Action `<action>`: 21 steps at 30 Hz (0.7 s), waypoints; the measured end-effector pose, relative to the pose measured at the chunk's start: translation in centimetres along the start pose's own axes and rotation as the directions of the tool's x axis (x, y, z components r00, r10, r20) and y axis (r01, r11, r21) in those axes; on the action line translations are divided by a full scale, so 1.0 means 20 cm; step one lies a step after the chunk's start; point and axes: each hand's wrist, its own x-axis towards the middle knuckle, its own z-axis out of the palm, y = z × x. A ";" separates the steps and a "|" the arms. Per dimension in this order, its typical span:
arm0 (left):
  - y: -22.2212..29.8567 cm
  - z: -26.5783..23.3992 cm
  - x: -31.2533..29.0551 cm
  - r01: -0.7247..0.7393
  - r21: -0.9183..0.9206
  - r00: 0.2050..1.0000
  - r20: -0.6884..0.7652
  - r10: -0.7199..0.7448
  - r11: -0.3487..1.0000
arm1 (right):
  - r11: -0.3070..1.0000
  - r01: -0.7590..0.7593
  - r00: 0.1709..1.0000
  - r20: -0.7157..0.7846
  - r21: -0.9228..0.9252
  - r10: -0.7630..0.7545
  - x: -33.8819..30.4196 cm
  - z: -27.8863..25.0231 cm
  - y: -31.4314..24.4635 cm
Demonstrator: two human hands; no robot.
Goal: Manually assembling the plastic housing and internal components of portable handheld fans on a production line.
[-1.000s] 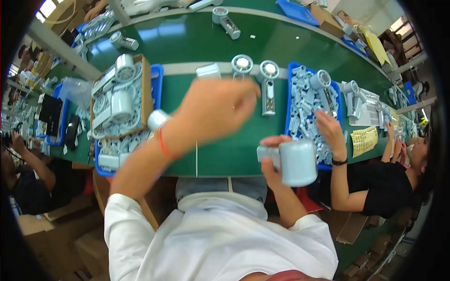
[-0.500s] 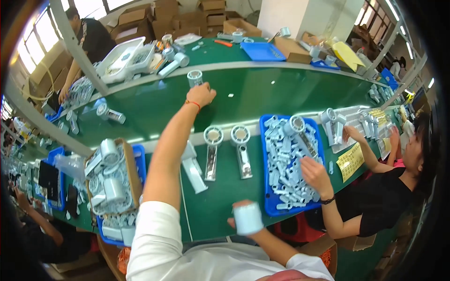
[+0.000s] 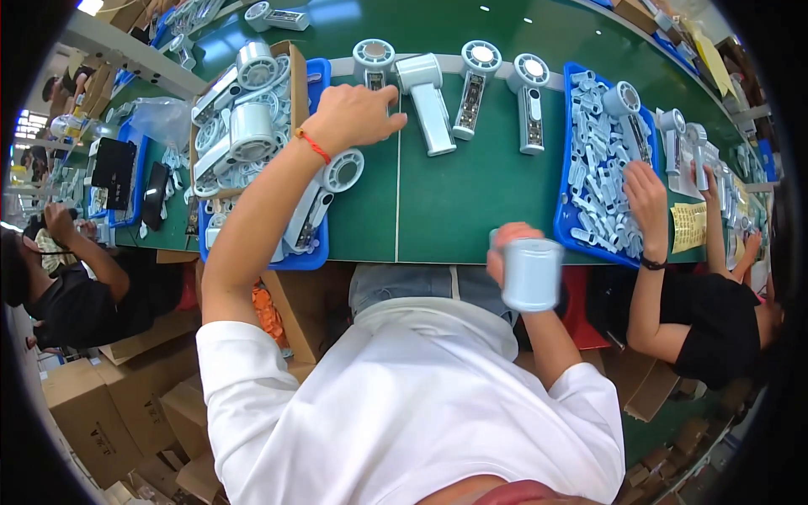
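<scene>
Pale-blue plastic fan with cylindrical head (image 3: 533, 276): one, grasped in the right hand (image 3: 518, 232) at the green tabletop (image 3: 471, 194)'s near edge. Wide green surface separates it from four similar fans (image 3: 481, 57); the left hand (image 3: 358, 116) is at the leftmost, grip unclear.

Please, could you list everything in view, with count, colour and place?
Flat tabletop: one, green, centre.
Handled round-headed plastic devices: four, pale blue, tabletop row.
Cylindrical plastic device: one, pale blue, in right grip.
Rectangular plastic trays: at least three, blue, both sides.
Small plastic parts: uncountable, pale blue, right tray.
Open cardboard box: one, brown, on left tray.
Paper sheet: one, yellow, right side.
Cardboard cartons: several, brown, lower left.
People: at least two, black tops, both sides.
Left grip: one, red wristband, at row's left end.
Right grip: one, bare, centre right.
</scene>
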 end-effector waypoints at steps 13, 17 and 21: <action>0.28 -0.12 -0.36 -0.527 -0.423 0.699 -0.709 0.093 0.737 | 0.920 -0.028 0.999 -0.031 -0.392 0.018 0.00 0.02 0.07; 0.52 0.32 -0.57 -0.505 -0.805 0.746 -0.589 -0.311 0.312 | 0.921 -0.357 0.932 -0.001 -0.158 0.362 0.11 -0.01 -0.22; 0.76 0.56 -0.57 -0.262 -0.941 0.951 -0.215 -0.221 -0.212 | 0.929 -0.338 0.927 0.116 -0.152 0.356 0.08 0.01 -0.23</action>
